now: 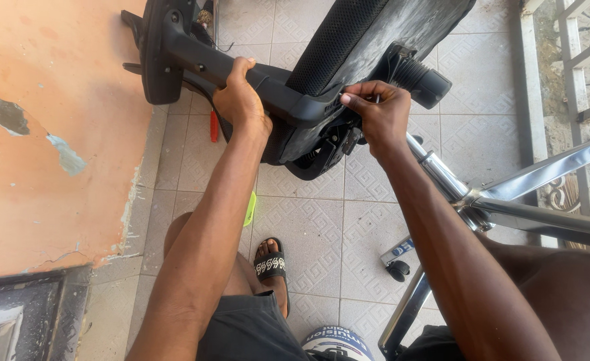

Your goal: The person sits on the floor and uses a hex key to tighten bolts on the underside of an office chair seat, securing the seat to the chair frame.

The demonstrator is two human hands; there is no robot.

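Observation:
An upturned black office chair (368,33) lies tilted across my lap, its seat underside facing me. My left hand (241,100) is shut around the chair's black plastic armrest bar (194,57). My right hand (378,113) has its fingers closed on the mechanism under the seat, beside the black ribbed gas-lift sleeve (419,77). Whether a small part or tool sits in those fingers is hidden. The chrome gas cylinder (439,174) runs down to the shiny star base (542,194).
An orange wall (47,127) with chipped paint stands at left. A red-handled tool (214,127) and a yellow-green object (249,208) lie on the patterned floor tiles (322,234). A castor wheel (397,269) hangs near my sandalled foot (271,264). A metal railing (576,73) is at right.

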